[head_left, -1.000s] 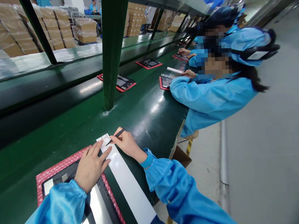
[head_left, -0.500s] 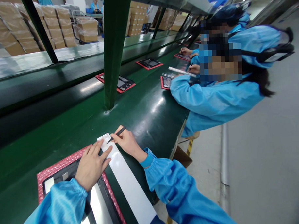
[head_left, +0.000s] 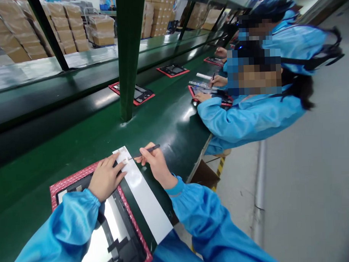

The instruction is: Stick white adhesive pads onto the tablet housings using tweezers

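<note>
A long green conveyor belt [head_left: 174, 119] runs through a factory hall, with a green steel post [head_left: 128, 56] rising from it. Stacks of brown cardboard boxes [head_left: 65, 29] stand behind the line. A grey concrete floor [head_left: 313, 172] lies to the right.

One head-worn view — close, angled forward and down along the green conveyor belt [head_left: 168, 119].

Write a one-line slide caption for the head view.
Left hand presses a white strip beside a red-edged tray while right hand holds black tweezers at its tip.
</note>
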